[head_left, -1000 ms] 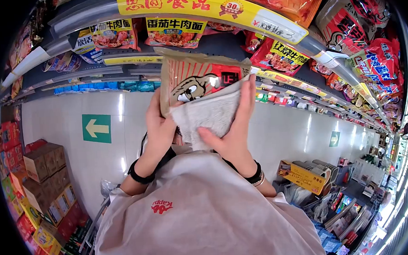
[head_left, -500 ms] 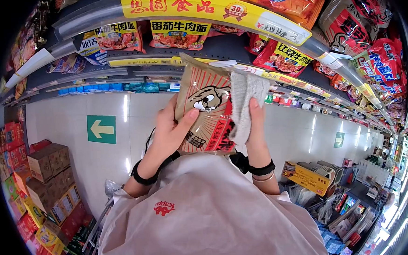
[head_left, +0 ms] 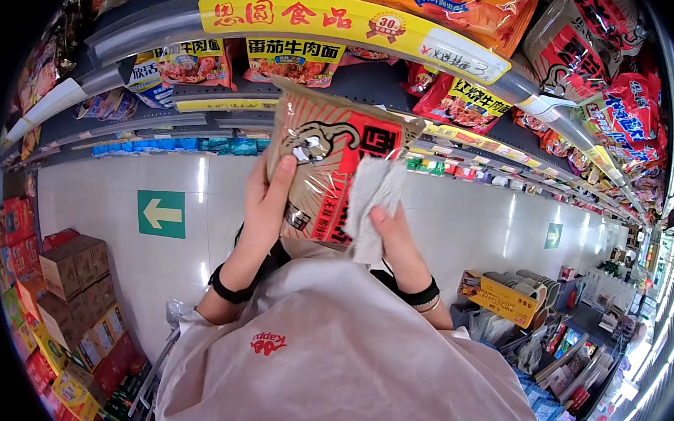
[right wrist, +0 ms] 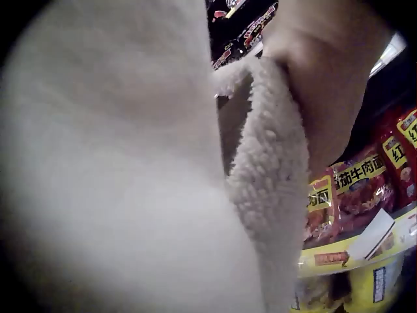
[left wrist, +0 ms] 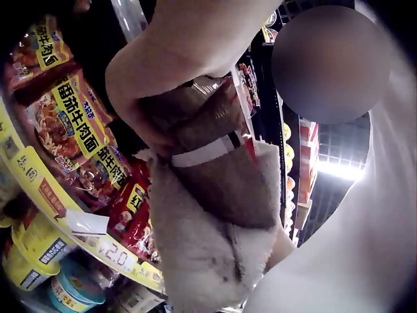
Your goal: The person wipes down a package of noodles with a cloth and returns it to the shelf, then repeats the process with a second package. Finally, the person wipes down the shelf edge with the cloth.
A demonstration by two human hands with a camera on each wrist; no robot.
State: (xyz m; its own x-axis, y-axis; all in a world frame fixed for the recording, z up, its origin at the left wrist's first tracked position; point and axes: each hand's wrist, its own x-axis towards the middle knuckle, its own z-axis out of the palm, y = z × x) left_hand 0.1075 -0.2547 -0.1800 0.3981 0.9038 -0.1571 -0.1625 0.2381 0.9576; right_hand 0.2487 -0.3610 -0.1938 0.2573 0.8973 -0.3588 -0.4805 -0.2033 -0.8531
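A brown and red snack-style packet is tilted in front of the chest in the head view. My left hand grips its left side, thumb on the front. A whitish cloth lies over the packet's lower right part, pinched by my right hand with the thumb on top. From the left wrist view, the packet's plain brown back shows, with the cloth hanging behind and under it. The fluffy cloth fills the middle of the right wrist view beside my right hand.
Shelves with a yellow label strip and noodle packets run across the top. Stacked cartons stand at the left on the floor. A yellow box and other goods sit at the lower right.
The cloth has moved from covering the packet's front to its right edge, then back onto the lower right front. The packet's tilt has changed, and my right hand has come lower and inward.
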